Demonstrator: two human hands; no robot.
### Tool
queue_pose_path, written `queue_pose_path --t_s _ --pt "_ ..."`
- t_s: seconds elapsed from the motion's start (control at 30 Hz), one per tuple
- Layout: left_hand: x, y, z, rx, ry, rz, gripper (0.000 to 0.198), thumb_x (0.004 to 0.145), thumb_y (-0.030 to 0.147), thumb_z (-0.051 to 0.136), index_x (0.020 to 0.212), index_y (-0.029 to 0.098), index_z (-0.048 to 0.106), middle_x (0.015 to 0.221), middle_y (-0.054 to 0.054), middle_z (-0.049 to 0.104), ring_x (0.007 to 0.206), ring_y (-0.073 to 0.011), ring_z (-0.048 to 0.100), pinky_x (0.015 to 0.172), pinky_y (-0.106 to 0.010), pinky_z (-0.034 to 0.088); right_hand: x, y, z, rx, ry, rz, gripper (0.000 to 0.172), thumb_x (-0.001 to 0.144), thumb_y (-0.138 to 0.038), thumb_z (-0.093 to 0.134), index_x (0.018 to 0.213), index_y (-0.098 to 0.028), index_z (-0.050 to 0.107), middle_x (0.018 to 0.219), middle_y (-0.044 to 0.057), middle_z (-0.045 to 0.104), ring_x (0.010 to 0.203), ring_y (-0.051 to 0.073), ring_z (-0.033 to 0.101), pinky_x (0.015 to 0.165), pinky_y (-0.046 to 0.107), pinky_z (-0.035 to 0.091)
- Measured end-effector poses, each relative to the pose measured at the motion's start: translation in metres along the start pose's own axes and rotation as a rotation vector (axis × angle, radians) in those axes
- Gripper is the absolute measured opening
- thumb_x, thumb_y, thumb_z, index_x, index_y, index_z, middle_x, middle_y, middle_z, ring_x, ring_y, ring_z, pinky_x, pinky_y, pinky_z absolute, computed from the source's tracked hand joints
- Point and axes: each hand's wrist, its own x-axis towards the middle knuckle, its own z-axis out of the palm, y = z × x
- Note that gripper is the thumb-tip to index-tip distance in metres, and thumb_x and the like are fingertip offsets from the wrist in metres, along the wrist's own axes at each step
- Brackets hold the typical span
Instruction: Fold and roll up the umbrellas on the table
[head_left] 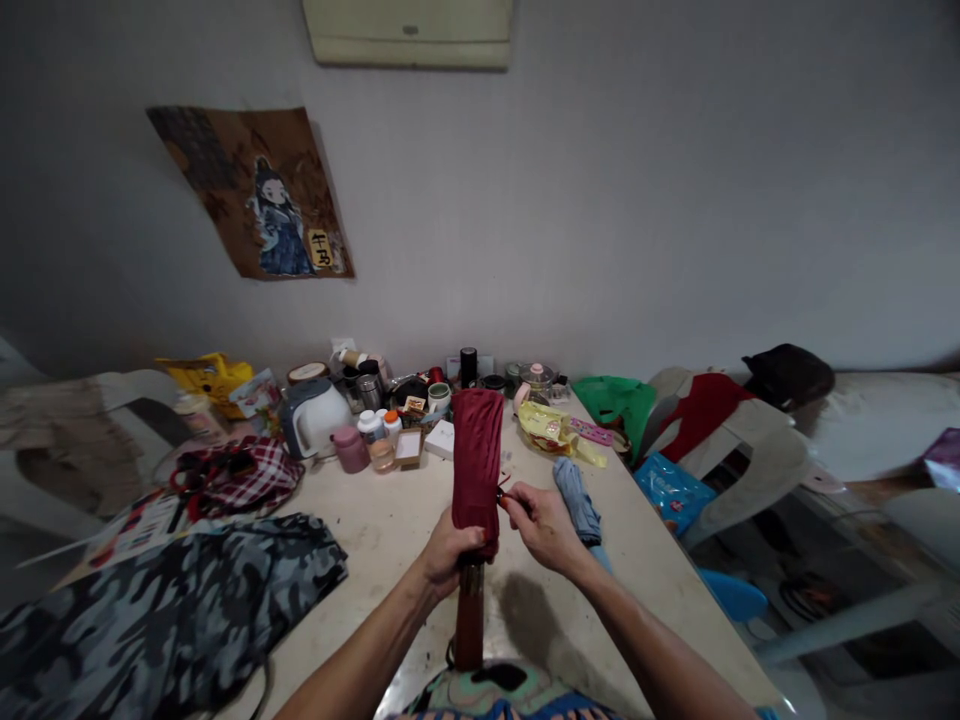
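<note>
A folded dark red umbrella stands upright in front of me, its brown handle pointing down toward my body. My left hand is wrapped round the lower end of the red cloth, just above the handle. On the umbrella's right side, my right hand pinches a small dark piece at the cloth's edge, which looks like the closing strap; its exact form is too small to tell. A folded light blue umbrella lies on the table beside my right hand.
The table bears a camouflage cloth at left, a checked cloth bag, a white kettle, a pink cup and several bottles. A yellow packet and green bag are at right. Chairs flank the table.
</note>
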Motion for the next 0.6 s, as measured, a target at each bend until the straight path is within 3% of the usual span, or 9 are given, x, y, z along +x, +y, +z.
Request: queue_pose_path --t_s 0.27,0.47,0.6 --pt "-0.004 0.007 0.007 0.107 0.006 -0.019 0.047 0.047 0.037 0.082 0.078 0.011 0.058 0.062 -0.001 0.056 0.051 -0.0117 0.051 0.046 -0.025 0.044 0.001 -0.007 -0.005 -0.116 -0.056 -0.105 0.020 0.091 -0.020 0.041 0.072 -0.018 0.048 0.066 0.000 0.054 0.060 0.012 0.046 0.059 0.024 0.029" --pt "-0.007 0.005 0.006 0.111 -0.118 -0.009 0.048 0.053 0.040 0.082 0.085 0.010 0.063 0.068 -0.003 0.059 0.053 -0.0110 0.052 0.048 -0.023 0.042 -0.005 -0.015 -0.009 -0.084 -0.067 -0.095 0.022 0.092 -0.019 0.037 0.070 -0.019 0.043 0.065 0.002 0.053 0.060 0.013 0.047 0.060 0.025 0.032" --pt "-0.008 0.006 0.007 0.054 -0.204 -0.058 0.055 0.051 0.039 0.083 0.094 0.012 0.064 0.075 -0.003 0.060 0.053 -0.0095 0.051 0.047 -0.022 0.040 -0.010 -0.020 -0.012 -0.067 -0.117 -0.181 0.021 0.092 -0.018 0.034 0.074 -0.019 0.044 0.070 0.003 0.055 0.064 0.014 0.048 0.063 0.026 0.036"
